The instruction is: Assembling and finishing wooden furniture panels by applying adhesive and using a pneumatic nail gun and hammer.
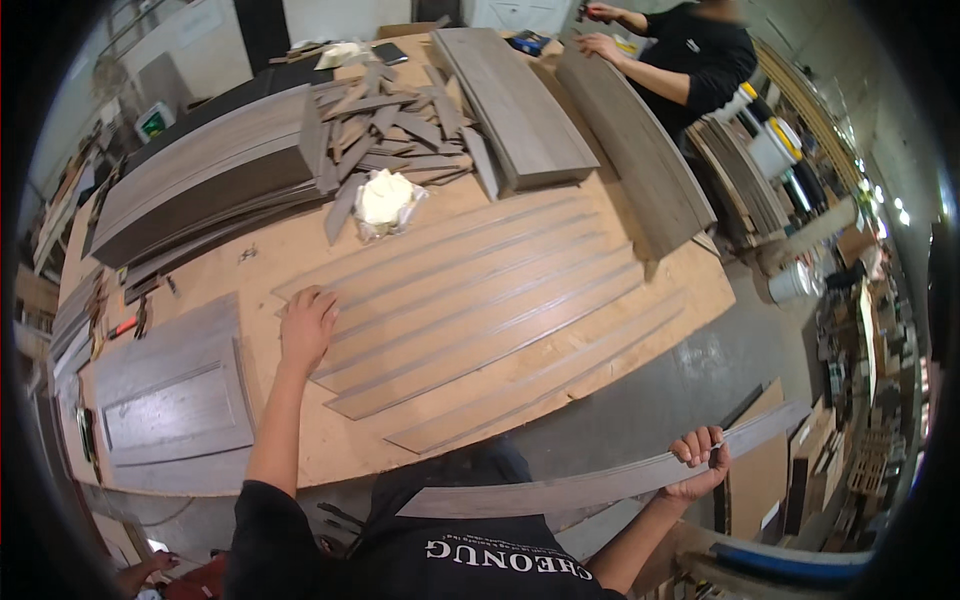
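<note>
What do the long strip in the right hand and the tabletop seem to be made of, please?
The long strip in the right hand looks like thin grey wood veneer or laminate, matte: it shows grain streaks and bows along its length. The tabletop looks like bare plywood or similar board, tan and unfinished.

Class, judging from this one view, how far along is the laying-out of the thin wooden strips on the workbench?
Done: several long grey-brown wooden strips lie side by side on the plywood workbench. In hand: the left hand rests on the row's end, while the right hand holds another long grey strip off the bench edge. Left: a loose heap of short grey offcuts and stacked grey boards.
</note>
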`<state>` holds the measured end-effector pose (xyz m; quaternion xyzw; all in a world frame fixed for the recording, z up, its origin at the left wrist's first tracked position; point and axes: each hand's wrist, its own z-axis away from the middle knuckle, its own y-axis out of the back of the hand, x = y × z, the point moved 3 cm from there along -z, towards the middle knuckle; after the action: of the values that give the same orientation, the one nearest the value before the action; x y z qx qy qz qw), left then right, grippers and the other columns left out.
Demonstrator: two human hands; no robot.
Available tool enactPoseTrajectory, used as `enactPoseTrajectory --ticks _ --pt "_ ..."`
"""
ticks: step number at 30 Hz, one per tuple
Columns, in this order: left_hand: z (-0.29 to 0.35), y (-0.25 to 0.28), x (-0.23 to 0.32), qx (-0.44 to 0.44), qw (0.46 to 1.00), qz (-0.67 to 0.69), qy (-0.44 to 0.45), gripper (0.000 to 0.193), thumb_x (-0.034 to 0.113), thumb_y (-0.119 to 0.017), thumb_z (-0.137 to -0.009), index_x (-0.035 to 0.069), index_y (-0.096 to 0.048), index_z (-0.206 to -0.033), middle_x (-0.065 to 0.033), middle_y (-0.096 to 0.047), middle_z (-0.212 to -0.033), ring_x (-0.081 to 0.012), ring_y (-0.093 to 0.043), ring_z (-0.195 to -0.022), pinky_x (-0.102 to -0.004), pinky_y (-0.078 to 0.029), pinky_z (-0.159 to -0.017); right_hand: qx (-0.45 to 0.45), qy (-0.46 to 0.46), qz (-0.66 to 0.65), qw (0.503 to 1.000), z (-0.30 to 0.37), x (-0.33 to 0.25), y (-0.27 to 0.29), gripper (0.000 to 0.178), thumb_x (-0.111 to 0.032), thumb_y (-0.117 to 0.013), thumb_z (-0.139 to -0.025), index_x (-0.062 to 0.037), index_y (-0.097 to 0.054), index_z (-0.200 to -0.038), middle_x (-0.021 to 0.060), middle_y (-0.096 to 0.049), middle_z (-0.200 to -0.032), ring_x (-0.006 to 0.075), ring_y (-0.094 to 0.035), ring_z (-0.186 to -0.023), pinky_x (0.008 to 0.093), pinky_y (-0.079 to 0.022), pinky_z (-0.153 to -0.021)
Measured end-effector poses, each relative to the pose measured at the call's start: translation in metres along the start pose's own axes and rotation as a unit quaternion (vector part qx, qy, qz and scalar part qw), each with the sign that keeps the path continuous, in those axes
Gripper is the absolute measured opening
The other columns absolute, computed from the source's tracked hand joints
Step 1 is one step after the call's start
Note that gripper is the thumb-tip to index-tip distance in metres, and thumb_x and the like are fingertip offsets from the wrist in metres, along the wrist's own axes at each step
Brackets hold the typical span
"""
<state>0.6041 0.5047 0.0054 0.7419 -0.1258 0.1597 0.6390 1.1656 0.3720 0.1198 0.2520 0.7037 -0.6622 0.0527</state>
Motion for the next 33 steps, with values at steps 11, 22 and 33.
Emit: enactPoseTrajectory --ticks 11,22,33 --pt "0.022 0.012 0.027 -0.042 0.984 -0.149 0.084 0.052 0.052 -0.055 -0.083 0.02 -0.056 -0.125 -0.0169 -0.028 -0.145 -0.0412 -0.018 -0.136 -0.0632 -0.014 -0.106 -0.013 -0.037 -0.035 0.999 -0.034 -0.017 0.014 0.014 -0.022 -0.046 -0.091 -0.0084 -0.045 -0.092 -0.0006 -0.037 -0.064 0.0092 -0.035 -0.052 0.0267 -0.035 -0.055" --pt "0.001 0.007 0.011 -0.15 0.958 -0.191 0.153 0.056 0.058 -0.057 -0.076 0.035 -0.054 -0.126 -0.0143 -0.017 -0.151 -0.0409 -0.007 -0.139 -0.0665 -0.008 -0.105 -0.028 -0.054 -0.053 0.997 -0.036 -0.046 0.043 0.014 -0.022 -0.045 -0.09 -0.0082 -0.046 -0.092 -0.0007 -0.037 -0.064 0.0091 -0.036 -0.052 0.0269 -0.036 -0.055" --pt "0.007 0.031 -0.006 -0.256 0.941 -0.208 0.077 0.09 0.054 -0.078 -0.052 0.036 -0.046 -0.133 -0.0138 -0.007 -0.153 -0.0392 -0.003 -0.14 -0.0641 -0.01 -0.107 -0.026 -0.041 -0.037 0.998 -0.027 -0.023 0.036 0.013 -0.021 -0.044 -0.091 -0.0075 -0.046 -0.091 -0.0006 -0.036 -0.063 0.0096 -0.035 -0.053 0.0267 -0.035 -0.055"
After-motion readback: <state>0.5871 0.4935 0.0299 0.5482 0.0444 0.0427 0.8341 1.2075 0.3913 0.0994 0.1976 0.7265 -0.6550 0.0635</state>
